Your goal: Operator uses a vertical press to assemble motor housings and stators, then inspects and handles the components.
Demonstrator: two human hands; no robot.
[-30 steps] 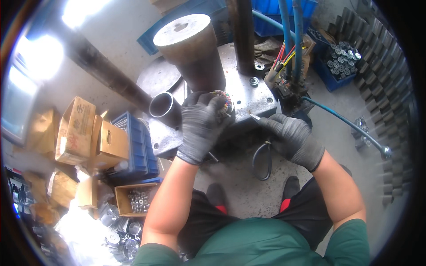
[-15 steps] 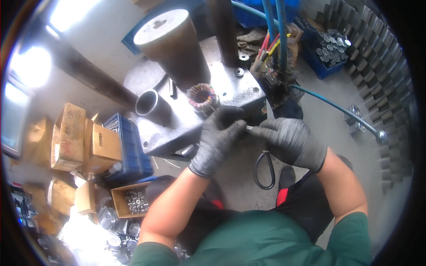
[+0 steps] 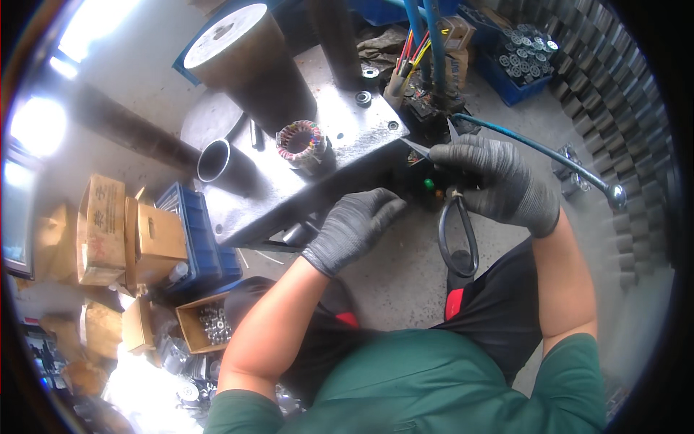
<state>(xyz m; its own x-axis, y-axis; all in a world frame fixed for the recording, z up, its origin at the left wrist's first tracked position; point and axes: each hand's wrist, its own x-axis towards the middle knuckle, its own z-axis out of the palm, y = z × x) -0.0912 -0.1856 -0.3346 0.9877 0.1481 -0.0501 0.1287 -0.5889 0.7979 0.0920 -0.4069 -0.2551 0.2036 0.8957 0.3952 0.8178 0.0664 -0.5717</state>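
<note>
My right hand [image 3: 506, 173], in a grey knit glove, grips a pair of scissors [image 3: 460, 242] with a black loop handle. Their pointed blades stand spread apart, up beyond my fingers. My left hand [image 3: 354, 228], gloved alike, hovers in front of the metal table's near edge, thumb and fingers drawn together. Whether anything small is between them is hidden. A wound stator ring [image 3: 301, 147] with reddish and pale coil ends sits upright on the metal table [image 3: 340, 159], beyond my left hand.
A thick steel cylinder [image 3: 253, 79] and a short open tube [image 3: 215, 163] stand on the table. Rightward, a blue rod [image 3: 535, 148] with a ball end juts out. Blue crates [image 3: 199, 246] and cardboard boxes [image 3: 101, 231] line the left. Stacked metal parts [image 3: 614, 130] rise at far right.
My hands have parted. The right one has moved up and to the right with the scissors, whose blades now show spread; the left one has dropped slightly. The view has shifted a little.
</note>
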